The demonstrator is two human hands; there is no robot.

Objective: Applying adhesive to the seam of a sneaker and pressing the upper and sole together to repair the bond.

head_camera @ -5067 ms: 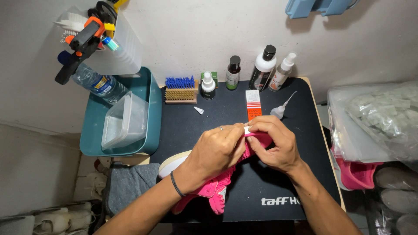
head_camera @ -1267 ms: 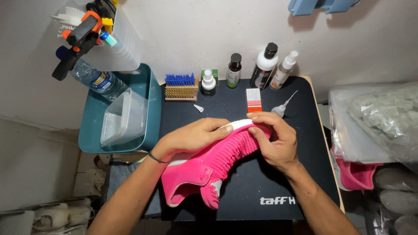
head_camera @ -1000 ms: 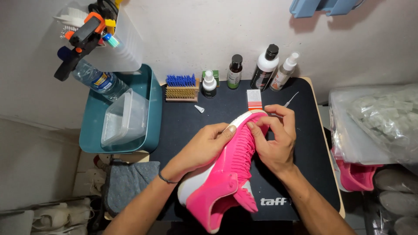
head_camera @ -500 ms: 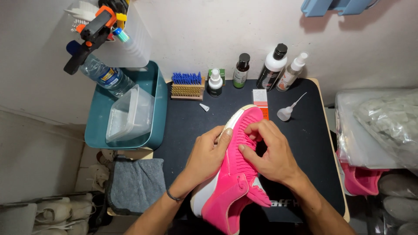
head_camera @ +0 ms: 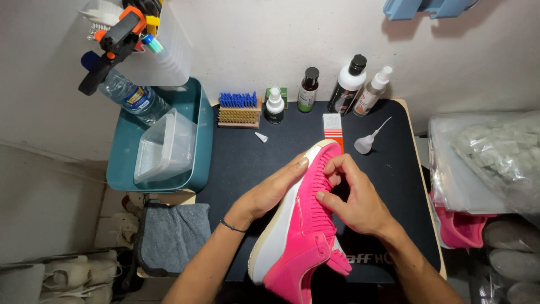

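Both hands clamped on bright pink knit sneaker with white sole (head_camera: 306,225), over near middle of black desk (head_camera: 242,163): left hand (head_camera: 270,191) under sole, right hand (head_camera: 351,197) pinching upper. Probably light, soft upper, stiffer sole; better held by sole.

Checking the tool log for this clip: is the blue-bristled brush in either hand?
No, the blue-bristled brush lies at the back of the black mat, while the left hand and right hand hold the pink shoe.

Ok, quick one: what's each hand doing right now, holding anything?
Left hand: closed on the pink shoe, gripping its sole side.
Right hand: closed on the same shoe, fingers curled over the knit upper near the toe.
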